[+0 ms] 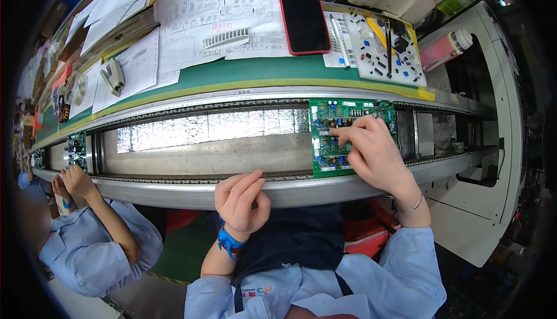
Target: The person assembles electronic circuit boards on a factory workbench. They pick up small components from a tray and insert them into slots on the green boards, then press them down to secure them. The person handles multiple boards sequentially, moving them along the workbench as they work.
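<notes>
A green circuit board [325, 170] packed with small components lies across the conveyor rails right of centre. My right hand [374, 153] is over its right part, index finger stretched to a white connector [326, 134] near the middle of the board. The thumb stays apart from that finger, and no held part shows between them. My left hand [239, 206], a blue strap on its wrist, hovers by the front rail [174, 194]. Its fingers are loosely bent with a gap to the thumb, and nothing is visible in it.
Behind the conveyor, a green bench [243, 74] bears paper drawings [191, 5], a red-edged phone [304, 20], a stapler [112, 78] and a white foam tray [377, 66] with loose components and tweezers [389, 52]. At left, a co-worker's hands [75, 182] are near another board [75, 149].
</notes>
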Motion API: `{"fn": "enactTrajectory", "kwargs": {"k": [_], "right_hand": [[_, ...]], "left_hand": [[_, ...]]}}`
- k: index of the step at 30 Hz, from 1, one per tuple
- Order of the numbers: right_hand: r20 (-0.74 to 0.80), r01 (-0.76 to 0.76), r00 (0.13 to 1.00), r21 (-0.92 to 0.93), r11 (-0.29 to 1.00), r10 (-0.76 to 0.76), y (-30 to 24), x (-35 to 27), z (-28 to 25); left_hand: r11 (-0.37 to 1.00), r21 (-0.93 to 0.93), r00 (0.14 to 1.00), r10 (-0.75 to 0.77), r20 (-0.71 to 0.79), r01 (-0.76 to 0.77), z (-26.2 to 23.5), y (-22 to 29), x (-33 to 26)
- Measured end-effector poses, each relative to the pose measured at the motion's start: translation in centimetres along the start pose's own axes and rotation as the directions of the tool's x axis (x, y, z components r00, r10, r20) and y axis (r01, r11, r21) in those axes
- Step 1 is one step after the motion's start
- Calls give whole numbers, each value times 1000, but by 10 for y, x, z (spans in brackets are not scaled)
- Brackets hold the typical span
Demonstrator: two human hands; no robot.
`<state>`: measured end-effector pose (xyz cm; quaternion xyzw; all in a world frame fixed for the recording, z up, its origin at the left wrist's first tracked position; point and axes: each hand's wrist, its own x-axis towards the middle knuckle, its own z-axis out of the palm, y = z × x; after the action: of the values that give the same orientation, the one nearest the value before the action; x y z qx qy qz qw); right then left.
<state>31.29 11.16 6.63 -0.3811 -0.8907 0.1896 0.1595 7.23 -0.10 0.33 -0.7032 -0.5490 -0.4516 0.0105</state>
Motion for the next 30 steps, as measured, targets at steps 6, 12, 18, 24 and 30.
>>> {"fn": "enactTrajectory", "kwargs": {"k": [6,12,18,24,30], "right_hand": [[-367,-175,909,90,981,196,22,-23,-21],[-414,-582,730,43,812,544,81,-71,-30],[-182,-616,767,61,785,616,83,-86,-23],[-169,-631,750,111,768,640,85,-85,-18],[-82,-549,825,120,827,559,71,-67,-19]], "left_hand": [[1000,-4,1000,-10,-5,10,-1,0,-1],[1000,-14,1000,0,-15,0,-1,1,-1],[1000,-13,1000,-2,6,2,-1,1,-1],[1000,-20,1000,-7,-8,7,0,1,-1],[1000,-10,1000,-10,-16,10,0,2,0]]}}
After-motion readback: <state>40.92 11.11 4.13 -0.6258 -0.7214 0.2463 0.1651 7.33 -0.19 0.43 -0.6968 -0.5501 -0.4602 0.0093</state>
